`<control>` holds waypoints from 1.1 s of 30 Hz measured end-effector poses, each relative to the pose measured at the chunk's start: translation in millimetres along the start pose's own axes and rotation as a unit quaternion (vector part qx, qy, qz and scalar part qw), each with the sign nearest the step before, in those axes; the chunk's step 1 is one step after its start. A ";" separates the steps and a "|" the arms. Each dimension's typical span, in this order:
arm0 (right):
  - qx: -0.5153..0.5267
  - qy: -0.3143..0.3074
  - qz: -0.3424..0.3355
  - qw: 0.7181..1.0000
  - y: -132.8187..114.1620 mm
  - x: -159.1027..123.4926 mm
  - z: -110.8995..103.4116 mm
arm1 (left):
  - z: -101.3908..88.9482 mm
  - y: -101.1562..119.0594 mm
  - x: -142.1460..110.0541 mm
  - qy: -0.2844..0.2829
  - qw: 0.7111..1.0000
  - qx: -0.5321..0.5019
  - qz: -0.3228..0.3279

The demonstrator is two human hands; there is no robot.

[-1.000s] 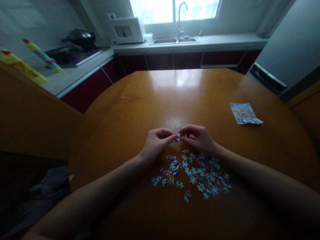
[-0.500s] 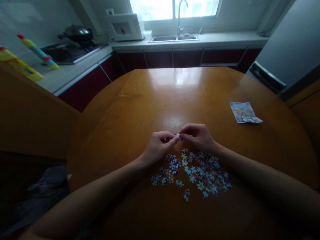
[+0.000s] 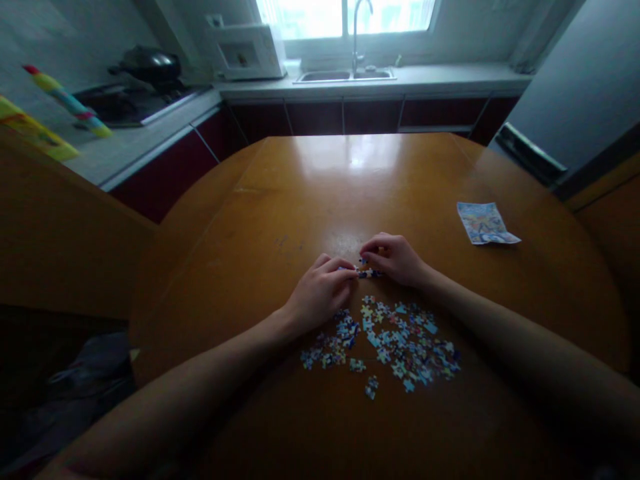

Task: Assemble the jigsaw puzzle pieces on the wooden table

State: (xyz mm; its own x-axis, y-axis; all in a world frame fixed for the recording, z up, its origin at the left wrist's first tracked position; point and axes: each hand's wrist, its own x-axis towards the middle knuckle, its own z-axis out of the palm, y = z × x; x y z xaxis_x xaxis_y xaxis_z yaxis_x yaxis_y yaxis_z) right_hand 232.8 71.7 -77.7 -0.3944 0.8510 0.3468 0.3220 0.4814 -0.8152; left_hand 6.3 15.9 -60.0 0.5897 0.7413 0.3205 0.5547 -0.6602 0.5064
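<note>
A short strip of joined jigsaw pieces [image 3: 370, 273] lies on the wooden table, its left part covered by fingers. My left hand [image 3: 323, 290] has its thumb and index finger closed on that left end. Just above the strip, my right hand [image 3: 397, 260] pinches a small dark-blue and white jigsaw piece [image 3: 363, 261] between thumb and fingertips. Nearer to me lies a large loose heap of jigsaw pieces [image 3: 413, 347], mostly pale blue and mixed colours. A smaller heap [image 3: 333, 347] is spread below my left hand. Two small clusters sit in front of the heaps.
The wooden table [image 3: 300, 193] has a creased picture sheet [image 3: 485, 223] at its right. Behind it stand a counter with a sink [image 3: 325, 77], a white microwave [image 3: 247, 52] and a wok [image 3: 150, 67] on the stove. A fridge [image 3: 575, 87] is at the right.
My right hand has lifted away from the strip, slightly up and right, with a piece in its fingertips. My left fingers have straightened over the strip, which shows more now.
</note>
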 end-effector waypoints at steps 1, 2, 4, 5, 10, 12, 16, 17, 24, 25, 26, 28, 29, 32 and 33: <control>-0.009 -0.016 -0.006 1.000 1.0 0.1 -0.4 | 0.6 0.1 -0.2 -0.007 1.000 0.009 0.007; -0.018 -0.030 -0.012 0.999 1.4 0.1 -0.6 | 1.0 -0.1 -0.3 -0.013 1.000 0.017 0.012; -0.029 -0.050 -0.018 0.998 1.3 0.0 -0.3 | 1.6 -0.9 -0.4 -0.024 0.999 0.032 0.013; -0.032 -0.057 -0.019 0.998 1.2 0.0 0.1 | 1.8 -1.6 -0.4 -0.027 0.999 0.037 0.012; -0.039 -0.072 -0.026 0.996 2.7 0.4 2.8 | 2.1 -4.8 -1.2 -0.034 0.998 0.043 0.008; -0.047 -0.072 -0.035 0.996 3.7 0.6 3.8 | 2.2 -5.4 -1.5 -0.035 0.998 0.043 0.007; -0.068 -0.079 -0.048 0.993 4.3 1.5 4.8 | 2.5 -6.1 -1.7 -0.034 0.998 0.043 0.007; -0.074 -0.083 -0.049 0.993 4.3 1.7 4.9 | 2.6 -6.3 -1.8 -0.032 0.999 0.042 0.007; -0.122 -0.093 -0.057 0.986 3.9 2.8 5.7 | 3.2 -5.6 -1.3 -0.027 0.999 0.038 0.003; -0.124 -0.090 -0.058 0.986 3.8 2.8 5.9 | 3.3 -5.6 -1.2 -0.027 0.999 0.037 0.002; -0.123 -0.087 -0.057 0.987 3.8 2.9 6.2 | 3.4 -5.7 -1.1 -0.027 0.999 0.035 0.002; -0.119 -0.079 -0.053 0.988 4.0 3.0 6.8 | 3.8 -6.3 -1.2 -0.026 0.999 0.031 0.004; -0.117 -0.074 -0.051 0.989 4.3 2.9 7.0 | 4.1 -6.8 -1.2 -0.025 0.999 0.030 0.006; -0.118 -0.065 -0.050 0.990 5.2 2.7 7.5 | 4.9 -8.0 -1.4 -0.020 0.999 0.028 0.009; -0.119 -0.065 -0.051 0.989 5.3 2.6 7.5 | 5.0 -8.1 -1.4 -0.019 0.999 0.027 0.010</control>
State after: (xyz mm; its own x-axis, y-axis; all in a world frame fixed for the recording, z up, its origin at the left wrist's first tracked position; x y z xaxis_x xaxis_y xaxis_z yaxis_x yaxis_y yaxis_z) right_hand 227.0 74.9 -84.6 -0.5385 0.7683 0.3460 0.4626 0.6128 -0.6407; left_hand 3.9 19.6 -68.6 0.6218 0.7238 0.2991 0.5736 -0.6809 0.4553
